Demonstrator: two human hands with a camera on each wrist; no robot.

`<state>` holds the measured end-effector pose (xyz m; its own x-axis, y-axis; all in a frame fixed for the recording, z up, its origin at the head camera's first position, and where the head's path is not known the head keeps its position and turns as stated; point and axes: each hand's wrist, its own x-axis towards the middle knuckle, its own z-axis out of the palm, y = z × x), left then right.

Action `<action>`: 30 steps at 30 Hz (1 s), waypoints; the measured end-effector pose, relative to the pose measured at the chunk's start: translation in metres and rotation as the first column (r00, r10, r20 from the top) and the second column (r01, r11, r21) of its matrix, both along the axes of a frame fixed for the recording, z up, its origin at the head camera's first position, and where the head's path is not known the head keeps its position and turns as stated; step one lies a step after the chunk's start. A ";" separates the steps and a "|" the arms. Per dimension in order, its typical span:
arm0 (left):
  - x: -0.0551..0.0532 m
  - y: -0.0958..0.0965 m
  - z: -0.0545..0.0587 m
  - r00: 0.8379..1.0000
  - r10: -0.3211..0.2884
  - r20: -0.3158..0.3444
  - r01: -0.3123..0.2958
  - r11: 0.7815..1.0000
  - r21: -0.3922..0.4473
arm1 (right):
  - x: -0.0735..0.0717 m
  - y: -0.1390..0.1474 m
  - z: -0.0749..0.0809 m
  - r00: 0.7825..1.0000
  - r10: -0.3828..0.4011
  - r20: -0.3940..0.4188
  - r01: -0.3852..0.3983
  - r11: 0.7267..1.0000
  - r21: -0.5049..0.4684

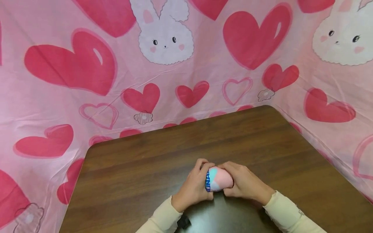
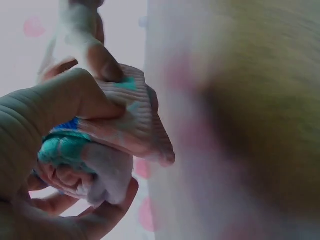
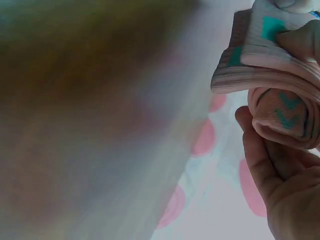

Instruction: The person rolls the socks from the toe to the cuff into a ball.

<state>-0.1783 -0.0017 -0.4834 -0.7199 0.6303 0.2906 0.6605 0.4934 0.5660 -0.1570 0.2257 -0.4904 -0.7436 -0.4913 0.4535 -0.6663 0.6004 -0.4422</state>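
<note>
A rolled pair of pink socks [image 1: 221,178] with teal and white patches and blue lettering is held just above or on the table near its front. My left hand [image 1: 194,185] grips its left side; in the left wrist view the thumb presses the ribbed cuff [image 2: 137,120] and fingers curl beneath the roll [image 2: 112,167]. On the other side, my right hand [image 1: 244,181] holds the socks, thumb on the folded cuff [image 3: 255,75] and fingers under the rolled end [image 3: 285,115] in the right wrist view. The undersides are partly hidden by the hands.
The brown wooden table [image 1: 140,181] has rounded far corners. Pink cloth [image 1: 201,68] with hearts and rabbits hangs along its back and sides. A small black object [image 1: 184,222] shows beside the left sleeve [image 1: 163,215].
</note>
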 end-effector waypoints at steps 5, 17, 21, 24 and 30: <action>-0.005 -0.009 0.021 0.993 -0.052 0.110 0.037 0.990 0.134 | -0.006 0.003 0.020 0.996 0.034 0.077 -0.023 0.990 -0.141; -0.011 -0.023 0.037 0.665 -0.269 0.697 -0.216 0.824 0.524 | -0.010 -0.001 0.036 0.939 0.138 0.314 0.037 0.870 -0.492; -0.010 -0.021 0.033 0.592 -0.326 0.737 -0.294 0.764 0.574 | -0.011 -0.004 0.036 0.931 0.127 0.341 0.067 0.861 -0.505; -0.008 -0.020 0.030 0.555 -0.350 0.755 -0.353 0.723 0.594 | -0.011 -0.004 0.037 0.932 0.159 0.327 0.050 0.834 -0.549; -0.005 -0.018 0.026 0.481 -0.424 0.767 -0.505 0.581 0.638 | -0.007 -0.008 0.041 0.916 0.337 0.218 -0.069 0.668 -0.741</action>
